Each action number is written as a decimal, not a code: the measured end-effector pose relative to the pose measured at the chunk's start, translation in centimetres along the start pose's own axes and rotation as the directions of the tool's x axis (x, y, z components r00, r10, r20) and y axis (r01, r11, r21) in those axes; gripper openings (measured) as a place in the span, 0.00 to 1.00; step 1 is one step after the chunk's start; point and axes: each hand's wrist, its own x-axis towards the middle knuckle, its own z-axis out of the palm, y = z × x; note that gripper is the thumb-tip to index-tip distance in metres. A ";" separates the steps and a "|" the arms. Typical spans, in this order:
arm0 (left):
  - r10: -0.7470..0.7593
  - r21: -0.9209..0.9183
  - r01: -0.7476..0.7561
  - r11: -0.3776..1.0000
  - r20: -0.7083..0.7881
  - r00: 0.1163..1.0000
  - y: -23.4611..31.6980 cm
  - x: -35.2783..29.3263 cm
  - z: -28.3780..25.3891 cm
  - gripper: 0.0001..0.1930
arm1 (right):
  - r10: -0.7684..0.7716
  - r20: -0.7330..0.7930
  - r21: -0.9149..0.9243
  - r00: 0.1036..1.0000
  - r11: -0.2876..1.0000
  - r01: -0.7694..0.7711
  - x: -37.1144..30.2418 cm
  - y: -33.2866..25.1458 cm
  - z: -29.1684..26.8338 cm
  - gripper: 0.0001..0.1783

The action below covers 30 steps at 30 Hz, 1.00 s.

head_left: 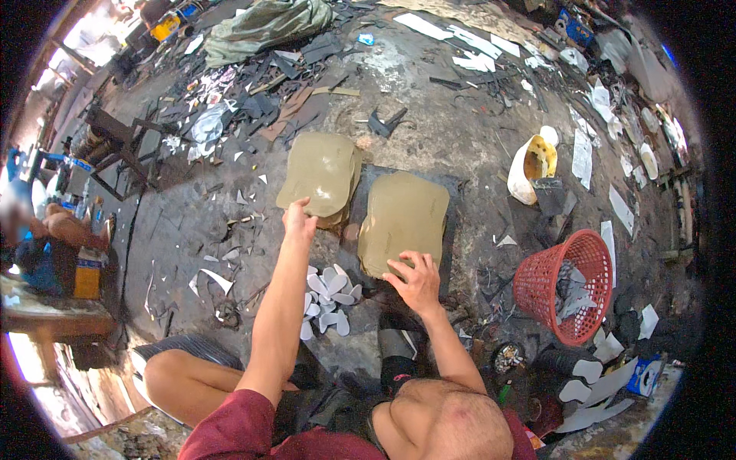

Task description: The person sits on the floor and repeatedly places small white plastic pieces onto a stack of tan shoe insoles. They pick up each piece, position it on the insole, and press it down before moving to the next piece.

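Two piles of thin olive-tan sheets with wavy cut edges are on the floor before me. At the near edge of the left pile, my left hand (300, 220) pinches the top olive sheet (320, 172). That sheet sits askew, with the edges of those below showing at its right and near side. My right hand (418, 282) rests on the near edge of the right pile (404, 218), fingers apart. This pile lies on a dark flat board (455, 211). Between my forearms is a heap of pale grey, rounded cut pieces (332, 295).
A red mesh basket (529, 287) with grey scraps stands tilted at right. Beyond it lies a yellowish-white container (518, 180). A metal frame (126, 157) is at left, near another person's arm (73, 226). Dark scraps and a green-grey sack (264, 31) lie farther off.
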 end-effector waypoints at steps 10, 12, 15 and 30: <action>0.412 0.583 -0.811 0.038 0.731 0.545 -13.3 -18.4 -5.4 0.22 | 0.152 0.042 -0.086 0.987 0.985 -0.148 9.2 5.6 -1.6 0.22; 0.348 0.532 -0.821 -0.205 0.824 0.447 -14.5 -20.4 -5.6 0.24 | 0.167 -0.217 -0.199 0.962 0.957 -0.211 11.6 8.1 -0.7 0.24; 0.310 0.571 -0.801 -0.179 0.806 0.504 -14.5 -21.6 -5.9 0.26 | 0.314 -0.188 -0.123 0.930 0.932 -0.340 13.7 11.3 1.1 0.23; 0.179 0.514 -0.828 -0.224 0.857 0.483 -13.0 -21.3 -6.9 0.32 | 0.344 -0.221 0.247 0.913 0.925 -0.289 8.0 1.1 -4.5 0.18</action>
